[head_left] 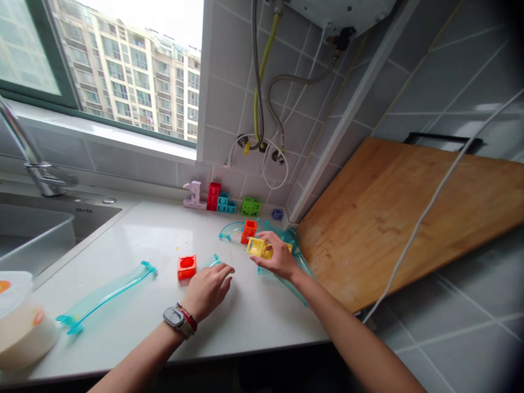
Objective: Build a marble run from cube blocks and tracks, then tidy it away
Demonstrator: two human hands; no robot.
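My right hand [277, 256] is closed around a yellow toy block piece [257, 247] made of hollow cubes, holding it above the counter. Just behind it stands an orange-red hollow block [248, 231]. My left hand [210, 286], with a watch on its wrist, hovers palm down over the counter, fingers loosely apart and nothing visible in them. Beyond its knuckles a small clear teal piece [215, 260] shows, partly hidden. Another orange-red block [187, 267] sits to the left of this hand. Clear teal track parts [301, 267] lie behind and beside my right hand.
A long clear teal track piece [110, 293] lies on the white counter [159, 240]. Lilac, red, blue and green block pieces [250, 206] line the wall. A wooden board [393, 218] leans at right with a white cable across it. The sink [90, 210] and a tub [24, 327] are at left.
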